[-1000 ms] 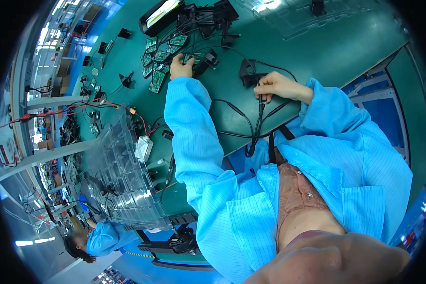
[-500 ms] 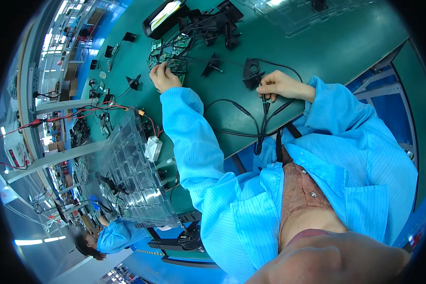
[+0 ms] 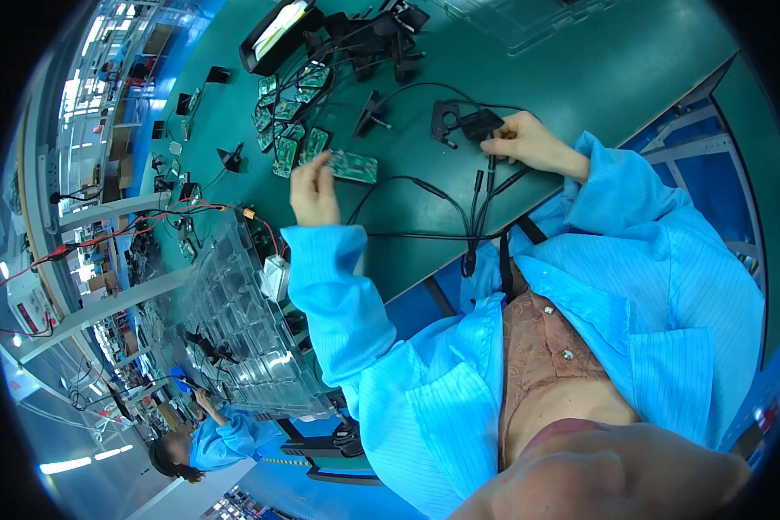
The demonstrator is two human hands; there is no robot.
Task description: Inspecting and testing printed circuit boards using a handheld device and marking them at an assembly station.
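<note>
My left hand (image 3: 314, 192) pinches the end of a long green circuit board (image 3: 354, 167) above the green table. Beyond it lies a group of smaller green circuit boards (image 3: 288, 109) with black leads. My right hand (image 3: 533, 146) is closed on a black cable plug (image 3: 491, 163) just below a dark flat housing (image 3: 481, 125). A black ring-shaped clamp (image 3: 444, 123) sits beside that housing. Below my right hand, a black branching cable harness (image 3: 471, 232) runs to the table's near edge, its several plug ends fanned out.
A black box (image 3: 256, 48) with papers stands at the back, beside a heap of black brackets and cables (image 3: 373, 43). Stacked clear plastic trays (image 3: 247, 334) are at left, near a white connector block (image 3: 275, 279) with red wires. Another person (image 3: 221, 438) works farther left.
My left hand has drawn back toward me from the circuit boards with the long board in its fingers. The housing by my right hand has turned and now lies flatter.
</note>
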